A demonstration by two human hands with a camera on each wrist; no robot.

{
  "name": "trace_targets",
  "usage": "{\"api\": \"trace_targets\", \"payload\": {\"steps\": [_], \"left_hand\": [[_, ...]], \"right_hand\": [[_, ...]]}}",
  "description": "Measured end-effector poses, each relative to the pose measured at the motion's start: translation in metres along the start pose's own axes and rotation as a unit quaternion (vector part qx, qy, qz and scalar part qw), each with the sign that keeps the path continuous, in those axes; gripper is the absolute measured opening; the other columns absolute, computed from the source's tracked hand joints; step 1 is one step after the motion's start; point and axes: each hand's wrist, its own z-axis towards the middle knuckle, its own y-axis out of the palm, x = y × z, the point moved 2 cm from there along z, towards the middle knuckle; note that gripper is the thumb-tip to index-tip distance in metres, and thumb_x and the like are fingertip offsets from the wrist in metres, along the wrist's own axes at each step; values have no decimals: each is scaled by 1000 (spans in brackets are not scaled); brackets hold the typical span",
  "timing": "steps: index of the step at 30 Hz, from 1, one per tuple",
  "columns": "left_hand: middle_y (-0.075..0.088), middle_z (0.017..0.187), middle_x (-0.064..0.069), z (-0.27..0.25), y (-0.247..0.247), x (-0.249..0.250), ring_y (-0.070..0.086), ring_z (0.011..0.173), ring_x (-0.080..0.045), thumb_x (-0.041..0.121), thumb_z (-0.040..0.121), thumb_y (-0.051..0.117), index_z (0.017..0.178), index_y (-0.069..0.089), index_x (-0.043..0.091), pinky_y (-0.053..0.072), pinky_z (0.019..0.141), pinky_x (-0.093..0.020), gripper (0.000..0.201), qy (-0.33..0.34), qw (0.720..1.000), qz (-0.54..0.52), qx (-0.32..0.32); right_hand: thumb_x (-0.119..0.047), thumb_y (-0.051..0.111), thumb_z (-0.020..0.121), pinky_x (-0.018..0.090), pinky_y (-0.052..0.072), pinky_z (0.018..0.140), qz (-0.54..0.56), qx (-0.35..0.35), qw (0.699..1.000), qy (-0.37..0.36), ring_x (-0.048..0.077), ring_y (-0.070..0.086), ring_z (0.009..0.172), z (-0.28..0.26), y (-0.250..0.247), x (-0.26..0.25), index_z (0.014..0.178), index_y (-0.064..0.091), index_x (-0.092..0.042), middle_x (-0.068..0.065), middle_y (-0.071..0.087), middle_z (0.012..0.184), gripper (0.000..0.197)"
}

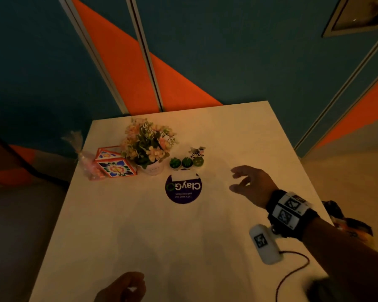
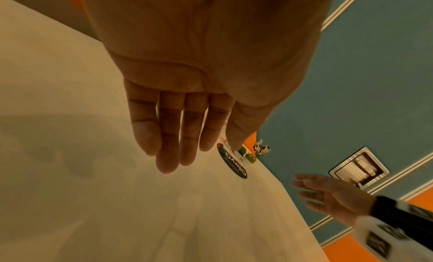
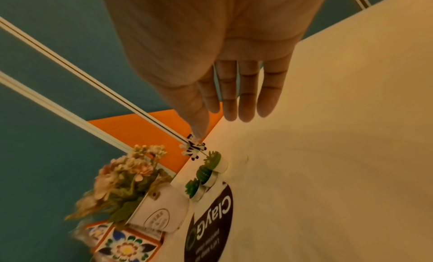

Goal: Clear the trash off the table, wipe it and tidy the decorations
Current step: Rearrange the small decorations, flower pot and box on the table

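Note:
On the white table (image 1: 183, 232) the decorations stand in a row at the far left: a pink cellophane candy bag (image 1: 86, 162), a floral paper box (image 1: 115, 164), a pot of artificial flowers (image 1: 150, 144), three small green cactus candles (image 1: 186, 162) and a zebra figure (image 1: 197, 151). My right hand (image 1: 249, 184) hovers open to the right of the candles, holding nothing; its palm and straight fingers (image 3: 243, 99) show above the zebra figure (image 3: 193, 149). My left hand (image 1: 123, 287) is at the near edge, fingers (image 2: 168, 140) straight and empty.
A round dark ClayGo sticker (image 1: 183, 188) lies flat on the table in front of the candles. A teal and orange panelled wall (image 1: 227, 51) stands behind the table. A dark crumpled item (image 1: 347, 221) shows past the table's right edge.

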Motion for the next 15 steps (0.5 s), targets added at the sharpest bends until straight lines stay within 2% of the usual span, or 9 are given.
{"api": "trace_targets", "payload": {"steps": [1, 3, 5, 7, 8, 9, 11, 13, 15], "left_hand": [[68, 58, -17, -1, 1, -1, 60, 39, -13, -9, 74, 69, 72, 70, -1, 45, 41, -11, 8, -7, 997, -9, -70], [63, 47, -17, 2, 2, 8, 57, 32, -14, -14, 79, 61, 70, 63, -10, 41, 34, -14, 10, -44, 986, -69, -146], [63, 45, -15, 11, 2, 8, 57, 32, -13, -17, 83, 53, 60, 64, -8, 46, 41, -16, 27, -52, 985, -86, -143], [67, 59, -23, 16, 6, 4, 61, 37, -14, -10, 83, 59, 51, 67, -7, 49, 58, -24, 34, -47, 988, -35, -141], [71, 69, -19, 17, 6, 10, 63, 43, -11, -4, 80, 67, 55, 73, 3, 49, 63, -22, 27, -23, 990, -6, -137], [74, 72, -6, 17, 8, 16, 64, 49, -7, 1, 75, 75, 59, 76, 17, 48, 65, -14, 23, -4, 992, 48, -115], [68, 59, 14, 26, 12, 29, 63, 54, -6, 4, 66, 82, 59, 71, 38, 44, 59, -4, 36, 15, 998, 54, 15], [65, 56, 19, 26, 13, 45, 64, 54, -4, 10, 67, 82, 73, 66, 49, 45, 60, -4, 43, 62, 996, 67, -13], [64, 57, 24, 34, 13, 50, 64, 55, 0, 10, 67, 81, 76, 61, 58, 44, 60, -2, 53, 82, 994, 62, 27]], "right_hand": [[-24, 74, 81, 29, 42, 75, 11, 4, 1000, 12, 18, 58, 82, 13, 3, -2, 124, 55, -21, -3, 56, 112, 47], [-24, 77, 78, 29, 42, 75, 21, 7, 999, 28, 19, 57, 81, 40, 9, -4, 127, 53, -20, -2, 54, 115, 55], [-24, 80, 74, 34, 45, 79, 18, 9, 999, 39, 22, 58, 87, 63, 13, -2, 130, 51, -18, 1, 55, 121, 62], [-23, 81, 72, 35, 48, 84, 16, 8, 998, 55, 25, 59, 96, 81, 15, 1, 130, 50, -18, 2, 55, 125, 66], [-22, 82, 71, 34, 47, 84, 17, 7, 998, 60, 25, 59, 97, 88, 16, 3, 130, 50, -18, 2, 55, 125, 67], [-21, 82, 70, 32, 47, 83, 16, 5, 998, 62, 24, 58, 95, 94, 18, 4, 130, 50, -18, 2, 54, 125, 68], [-20, 83, 69, 31, 47, 83, 11, -5, 998, 59, 23, 57, 94, 105, 22, 3, 129, 51, -19, 1, 54, 126, 68], [-20, 83, 69, 33, 49, 88, -2, -14, 998, 57, 25, 58, 100, 114, 28, -2, 129, 51, -21, 0, 53, 127, 68], [-19, 84, 67, 34, 50, 91, 0, -22, 998, 59, 25, 58, 105, 123, 37, -9, 127, 52, -22, -1, 52, 129, 68]]}}
